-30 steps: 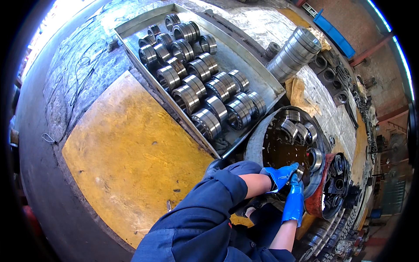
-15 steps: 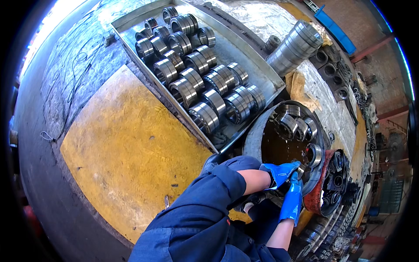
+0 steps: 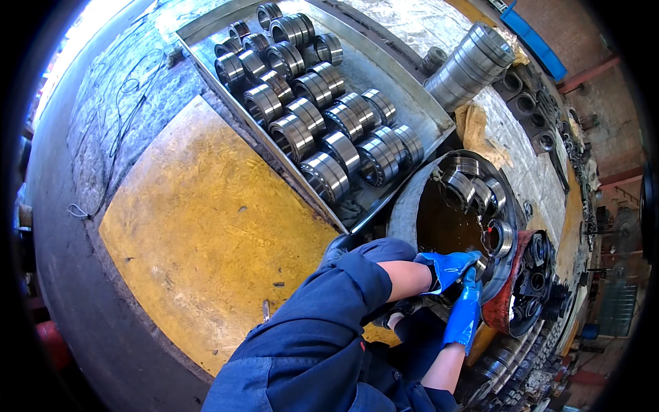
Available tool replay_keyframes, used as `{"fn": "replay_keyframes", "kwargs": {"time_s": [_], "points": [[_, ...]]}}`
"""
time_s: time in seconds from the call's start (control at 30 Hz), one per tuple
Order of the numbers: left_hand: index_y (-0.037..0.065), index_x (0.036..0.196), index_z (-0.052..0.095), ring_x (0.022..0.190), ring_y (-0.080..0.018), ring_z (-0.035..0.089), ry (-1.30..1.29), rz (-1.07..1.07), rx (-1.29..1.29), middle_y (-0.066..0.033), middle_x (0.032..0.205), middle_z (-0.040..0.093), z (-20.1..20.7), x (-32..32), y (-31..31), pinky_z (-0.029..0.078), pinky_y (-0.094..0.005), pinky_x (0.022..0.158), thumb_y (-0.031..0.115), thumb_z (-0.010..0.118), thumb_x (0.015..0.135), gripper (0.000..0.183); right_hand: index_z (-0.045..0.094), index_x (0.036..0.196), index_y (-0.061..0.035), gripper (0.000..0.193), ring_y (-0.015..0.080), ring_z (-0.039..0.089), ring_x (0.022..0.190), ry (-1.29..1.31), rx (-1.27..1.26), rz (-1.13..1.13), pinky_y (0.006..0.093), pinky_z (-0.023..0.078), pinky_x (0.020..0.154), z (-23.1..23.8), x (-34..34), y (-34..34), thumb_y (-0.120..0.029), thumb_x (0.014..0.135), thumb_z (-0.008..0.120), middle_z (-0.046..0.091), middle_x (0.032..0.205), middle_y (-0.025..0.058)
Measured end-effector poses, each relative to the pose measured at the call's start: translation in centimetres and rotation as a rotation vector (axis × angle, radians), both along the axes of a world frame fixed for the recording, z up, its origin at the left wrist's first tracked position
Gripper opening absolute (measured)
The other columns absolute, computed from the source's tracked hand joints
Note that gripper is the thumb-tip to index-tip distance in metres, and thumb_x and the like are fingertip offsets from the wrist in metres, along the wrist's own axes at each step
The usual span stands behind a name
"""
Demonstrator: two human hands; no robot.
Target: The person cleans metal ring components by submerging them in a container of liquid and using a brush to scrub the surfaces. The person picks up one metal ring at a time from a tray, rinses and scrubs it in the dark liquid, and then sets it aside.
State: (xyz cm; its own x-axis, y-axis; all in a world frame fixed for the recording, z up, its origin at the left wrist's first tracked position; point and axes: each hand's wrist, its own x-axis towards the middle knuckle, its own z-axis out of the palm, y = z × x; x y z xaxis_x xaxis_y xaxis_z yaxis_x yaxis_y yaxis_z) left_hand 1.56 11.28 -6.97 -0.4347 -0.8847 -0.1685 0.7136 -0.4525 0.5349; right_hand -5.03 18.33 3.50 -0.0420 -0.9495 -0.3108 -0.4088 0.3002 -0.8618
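Observation:
My left hand [image 3: 449, 268] and my right hand [image 3: 465, 312], both in blue rubber gloves, meet at the near side of a round metal tub [image 3: 405, 218] of brown liquid [image 3: 443, 230]. Between them they grip a shiny metal bearing ring [image 3: 482, 264], mostly covered by the gloves. Just beyond it, another bearing ring [image 3: 500, 238] rests against the tub's right wall. Several more bearing rings [image 3: 460, 189] sit at the tub's far side, partly above the liquid. The fingertips are partly hidden.
A shallow metal tray [image 3: 405, 75] with rows of bearings [image 3: 324, 177] stands beyond the tub. To the right is a red container [image 3: 495, 312] of dark metal parts. A stack of large rings [image 3: 470, 67] rises behind. Yellow flooring [image 3: 199, 226] lies to the left.
The whole view has shifted slightly, so things appear a little to the right. Both hands stay together on the ring at the tub's near side.

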Motion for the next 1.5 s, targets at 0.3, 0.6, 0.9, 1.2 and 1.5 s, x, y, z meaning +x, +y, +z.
{"fn": "replay_keyframes", "kwargs": {"time_s": [0.3, 0.6, 0.9, 1.2, 1.5], "points": [[0.012, 0.106, 0.068, 0.081, -0.0116, 0.058, 0.101, 0.001, 0.067, 0.0003, 0.095, 0.067, -0.4, -0.9, -0.5, 0.046, -0.0294, 0.077, 0.044, 0.045, 0.103, 0.04, 0.049, 0.141, -0.0023, 0.062, 0.0227, 0.05, 0.123, 0.062, -0.016, -0.005, 0.035, 0.037, 0.107, 0.6, 0.4, 0.2, -0.049, 0.101, 0.049, 0.054, 0.138, 0.0092], [0.014, 0.1, 0.068, 0.075, -0.0109, 0.057, 0.042, -0.002, 0.058, 0.0008, 0.087, 0.066, 0.9, 0.6, 0.4, 0.045, -0.0281, 0.074, 0.041, 0.048, 0.102, 0.033, 0.05, 0.142, -0.0043, 0.062, 0.0192, 0.053, 0.12, 0.015, -0.011, -0.005, 0.0333, 0.043, 0.102, -0.5, -0.3, -0.1, -0.05, 0.1, 0.051, 0.053, 0.138, 0.0084], [0.012, 0.111, 0.067, 0.083, -0.0105, 0.058, 0.061, -0.029, 0.028, 0.0002, 0.095, 0.066, 0.6, 0.3, 0.3, 0.045, -0.0275, 0.079, 0.044, 0.044, 0.103, 0.04, 0.052, 0.139, -0.0043, 0.06, 0.0187, 0.058, 0.112, 0.035, 0.001, -0.046, 0.033, 0.047, 0.097, -1.4, -1.2, -0.6, -0.05, 0.1, 0.051, 0.06, 0.129, 0.0074], [0.015, 0.1, 0.067, 0.07, -0.0093, 0.057, -0.026, -0.005, -0.015, 0.002, 0.083, 0.066, 0.2, 0.2, -0.2, 0.042, -0.0252, 0.062, 0.042, 0.045, 0.103, 0.036, 0.052, 0.14, -0.0056, 0.061, 0.0183, 0.056, 0.115, 0.064, 0.059, -0.047, 0.0333, 0.044, 0.1, -0.3, -0.4, -0.4, -0.052, 0.1, 0.05, 0.057, 0.133, 0.0079], [0.013, 0.105, 0.067, 0.079, -0.013, 0.062, 0.0, -0.023, -0.052, -0.0013, 0.091, 0.067, -0.5, -0.5, -0.5, 0.047, -0.0287, 0.072, 0.041, 0.043, 0.104, 0.037, 0.052, 0.14, -0.0054, 0.062, 0.0182, 0.055, 0.116, 0.079, 0.023, -0.043, 0.0334, 0.043, 0.101, 0.3, -0.3, -0.1, -0.052, 0.1, 0.049, 0.057, 0.133, 0.0079]]}}
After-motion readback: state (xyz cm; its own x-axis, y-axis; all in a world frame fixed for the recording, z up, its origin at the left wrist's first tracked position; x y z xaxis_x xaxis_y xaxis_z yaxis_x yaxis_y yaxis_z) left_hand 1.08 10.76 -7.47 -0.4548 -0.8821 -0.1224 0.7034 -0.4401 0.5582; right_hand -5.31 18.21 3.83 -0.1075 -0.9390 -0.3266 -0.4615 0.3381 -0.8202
